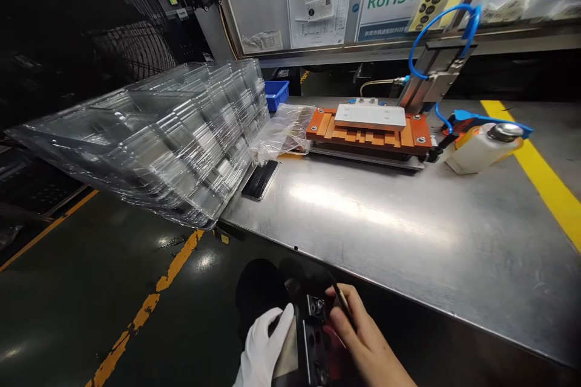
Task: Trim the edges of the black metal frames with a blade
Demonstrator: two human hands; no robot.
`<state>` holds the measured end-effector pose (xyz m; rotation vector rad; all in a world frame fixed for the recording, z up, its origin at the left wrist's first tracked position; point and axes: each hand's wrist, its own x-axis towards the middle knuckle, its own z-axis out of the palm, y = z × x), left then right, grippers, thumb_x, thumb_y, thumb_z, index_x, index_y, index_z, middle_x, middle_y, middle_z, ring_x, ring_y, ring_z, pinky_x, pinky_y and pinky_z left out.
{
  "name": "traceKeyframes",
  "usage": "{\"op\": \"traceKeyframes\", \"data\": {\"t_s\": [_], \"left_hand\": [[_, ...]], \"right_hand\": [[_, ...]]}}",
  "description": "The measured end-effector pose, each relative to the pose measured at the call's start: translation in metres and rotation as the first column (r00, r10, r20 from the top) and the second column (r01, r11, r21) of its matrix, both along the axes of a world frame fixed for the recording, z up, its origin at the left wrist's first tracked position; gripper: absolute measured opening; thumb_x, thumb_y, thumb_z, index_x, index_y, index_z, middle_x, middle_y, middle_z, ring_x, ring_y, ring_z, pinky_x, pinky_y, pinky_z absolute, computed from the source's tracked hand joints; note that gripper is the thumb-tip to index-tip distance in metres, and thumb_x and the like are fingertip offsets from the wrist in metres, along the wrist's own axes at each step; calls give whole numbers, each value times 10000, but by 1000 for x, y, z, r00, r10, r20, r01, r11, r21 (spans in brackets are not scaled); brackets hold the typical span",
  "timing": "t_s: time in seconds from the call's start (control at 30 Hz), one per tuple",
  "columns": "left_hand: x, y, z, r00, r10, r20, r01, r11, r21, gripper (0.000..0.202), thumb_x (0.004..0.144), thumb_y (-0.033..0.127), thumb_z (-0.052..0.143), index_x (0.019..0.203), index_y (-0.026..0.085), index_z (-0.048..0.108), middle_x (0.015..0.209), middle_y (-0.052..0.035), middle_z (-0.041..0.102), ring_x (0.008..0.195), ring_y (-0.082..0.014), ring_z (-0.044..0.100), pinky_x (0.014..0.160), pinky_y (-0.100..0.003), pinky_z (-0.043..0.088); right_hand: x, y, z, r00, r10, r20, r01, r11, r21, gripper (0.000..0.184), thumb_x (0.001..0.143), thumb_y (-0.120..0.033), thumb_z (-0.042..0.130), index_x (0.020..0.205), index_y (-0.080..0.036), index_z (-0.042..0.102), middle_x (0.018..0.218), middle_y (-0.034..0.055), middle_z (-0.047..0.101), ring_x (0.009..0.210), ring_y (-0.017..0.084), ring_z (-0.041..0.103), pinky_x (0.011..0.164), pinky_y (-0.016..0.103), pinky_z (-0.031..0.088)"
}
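My left hand (264, 347), in a white glove, is closed on a dark metal part (311, 338) with a flat grey face and several holes. The part is below the front edge of the steel table. My right hand (363, 338) is bare and pinches a thin, dark, pen-like tool (339, 294) between thumb and fingers. The tool is beside the upper end of the part. I cannot tell whether they touch, and its exact kind is unclear. The lower end of the part runs out of view.
On the steel table (363, 211) stand a tall stack of clear plastic trays (181, 139), overhanging the left edge, a phone (261, 179), a plastic bag (284, 130), an orange fixture (370, 133) with a blue air hose (415, 48), and a white bottle (476, 151). Behind is a blue bin (276, 94).
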<state>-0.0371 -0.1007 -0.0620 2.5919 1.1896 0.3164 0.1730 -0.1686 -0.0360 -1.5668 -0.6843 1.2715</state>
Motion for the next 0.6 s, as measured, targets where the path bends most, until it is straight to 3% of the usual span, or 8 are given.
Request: {"op": "traceKeyframes", "data": {"t_s": [0.07,0.17,0.23,0.4,0.6], "left_hand": [[-5,2,-6,1000,-2,28,0,999,51,853,819,17,520,1538,406,277,1306,-60,569,1165,-227,603,907,-333,576],[-12,7,-12,999,-8,54,5,998,56,700,838,98,536,1480,354,426,1295,-61,583,1147,-227,615,892,-323,583],[-14,10,-12,998,-4,58,1,998,67,620,852,126,524,1432,342,487,1260,-59,597,1127,-224,624,876,-323,589],[-12,14,-4,989,-95,110,83,990,110,668,845,175,511,1480,341,384,1311,-74,546,1154,-236,597,876,-346,588],[1,17,10,996,-40,78,27,987,160,913,658,142,573,1513,299,293,1295,-111,479,1143,-291,539,903,-448,561]], "right_hand": [[-2,-3,5,998,-58,-18,58,998,-22,553,924,-720,370,1168,-242,506,1002,41,593,897,184,565,837,301,450],[-1,-8,10,999,20,-24,-20,1000,18,495,968,-660,328,1077,-234,557,803,13,574,742,168,559,750,294,443],[1,-10,9,997,75,16,-76,996,46,465,986,-624,318,1048,-239,571,804,10,557,712,159,546,704,291,425],[7,-13,3,950,251,184,-277,952,132,473,1012,-562,292,835,-222,570,802,20,530,752,155,523,735,286,409],[-1,-21,-1,972,232,23,-232,973,-13,447,1006,-594,288,1063,-241,555,889,31,600,810,164,587,771,266,461]]}}
